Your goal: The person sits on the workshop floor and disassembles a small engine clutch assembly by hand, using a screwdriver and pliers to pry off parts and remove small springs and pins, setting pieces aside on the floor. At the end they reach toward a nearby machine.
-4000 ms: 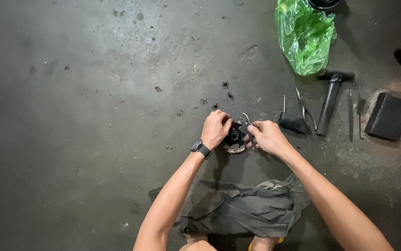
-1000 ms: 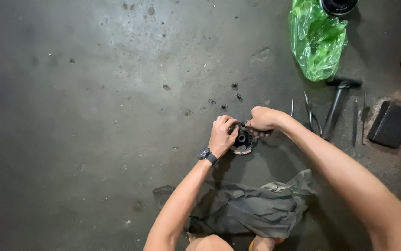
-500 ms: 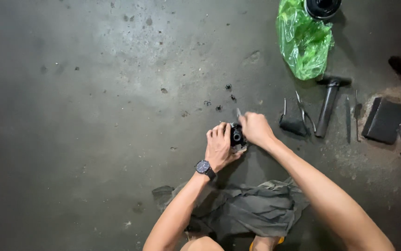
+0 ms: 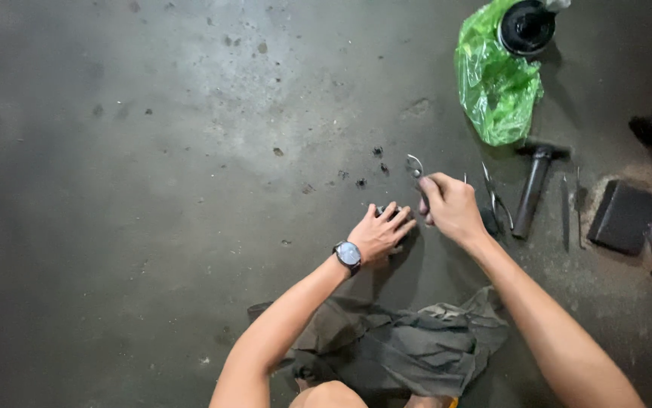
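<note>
While you crouch over the stained concrete floor (image 4: 152, 151), your left hand (image 4: 377, 233), with the watch (image 4: 348, 255) on its wrist, lies flat with its fingers spread and pressed down over a small dark round part (image 4: 386, 211) on the floor, only its upper edge showing past your fingertips. Just to the right, your right hand (image 4: 453, 208) is closed in a fist around the handles of a pair of pliers (image 4: 416, 172), whose curved metal tips stick up above your knuckles, lifted a little clear of the part; whether those tips are open or closed is too small to tell. By the look of it you are at the stage of steadying the part while the tool is brought to bear, so the next move calls for a firm hold below and a careful aim of the tips at the edge your fingers leave bare. Farther right lie more pliers (image 4: 495, 202), a hammer (image 4: 531, 189), a thin rod (image 4: 565, 215) and a dark flat block (image 4: 622, 215), with a green plastic bag (image 4: 496, 83) and a black round cap (image 4: 526, 26) above them. A crumpled grey cloth (image 4: 409, 347) lies by your knees.
</note>
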